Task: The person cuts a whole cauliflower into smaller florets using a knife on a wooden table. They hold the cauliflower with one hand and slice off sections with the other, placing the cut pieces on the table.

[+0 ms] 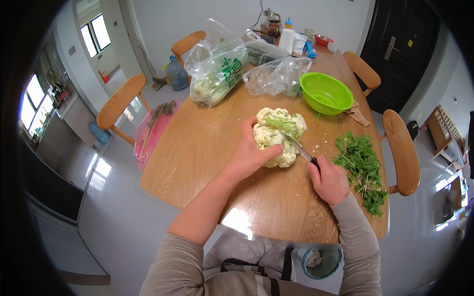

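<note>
A cauliflower head point(267, 136) lies on the wooden table point(192, 155), its pale green stem side partly turned up. My left hand point(251, 148) grips it from the left, thumb across the near side and fingers around the far left. In my right hand point(329, 179) is a small knife point(304, 152) with a dark handle. Its blade points up and left, the tip at or in the cauliflower's stem; how deep it goes is hidden. Small white crumbs lie on the wood beside the blade.
To the right lies a heap of leafy greens point(361, 166). Beyond the cauliflower stand a green plastic colander point(326, 94), a crumpled clear bag point(274, 76) and a printed plastic bag of vegetables point(218, 74). Wooden chairs point(401, 151) flank the table; a bucket point(322, 263) sits below its near edge.
</note>
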### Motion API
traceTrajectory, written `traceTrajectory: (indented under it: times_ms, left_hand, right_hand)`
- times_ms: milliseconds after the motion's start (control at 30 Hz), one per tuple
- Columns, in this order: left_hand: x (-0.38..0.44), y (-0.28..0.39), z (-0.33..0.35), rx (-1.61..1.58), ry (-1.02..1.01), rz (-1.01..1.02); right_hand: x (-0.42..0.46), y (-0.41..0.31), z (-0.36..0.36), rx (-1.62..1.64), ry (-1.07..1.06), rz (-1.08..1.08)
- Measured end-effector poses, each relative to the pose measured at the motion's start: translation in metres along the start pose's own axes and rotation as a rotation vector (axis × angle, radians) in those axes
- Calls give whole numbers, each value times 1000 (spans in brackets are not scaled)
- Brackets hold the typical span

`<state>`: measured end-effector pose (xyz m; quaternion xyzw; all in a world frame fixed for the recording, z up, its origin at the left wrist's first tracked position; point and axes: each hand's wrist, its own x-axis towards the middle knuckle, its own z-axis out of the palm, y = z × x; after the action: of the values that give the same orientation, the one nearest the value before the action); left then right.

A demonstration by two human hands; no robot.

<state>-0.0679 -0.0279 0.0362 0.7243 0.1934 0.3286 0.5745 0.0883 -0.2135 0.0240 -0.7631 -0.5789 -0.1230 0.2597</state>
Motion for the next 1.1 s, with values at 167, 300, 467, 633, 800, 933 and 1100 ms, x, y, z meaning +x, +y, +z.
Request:
traceTrajectory:
  times_ms: [167, 300, 467, 633, 800, 933, 1100]
  left_hand:
    - [-1, -2, 4, 7, 21, -34]
    - [-3, -2, 6, 27, 38, -31]
    - [-5, 5, 9, 95, 37, -10]
    - [-6, 8, 10, 104, 25, -11]
    - [-5, 4, 9, 110, 31, 5]
    - [-3, -2, 10, 156, 21, 105]
    - [-2, -10, 13, 170, 10, 119]
  right_hand:
    - [1, -4, -2, -84, -28, -26]
    - [1, -9, -7, -119, -81, -27]
    - [6, -11, -15, -137, -146, -25]
    - [10, -13, -20, -172, -198, -35]
    - [22, -23, -36, -235, -257, -54]
    - [30, -26, -47, -267, -307, -86]
    - [43, -29, -61, -282, -418, -89]
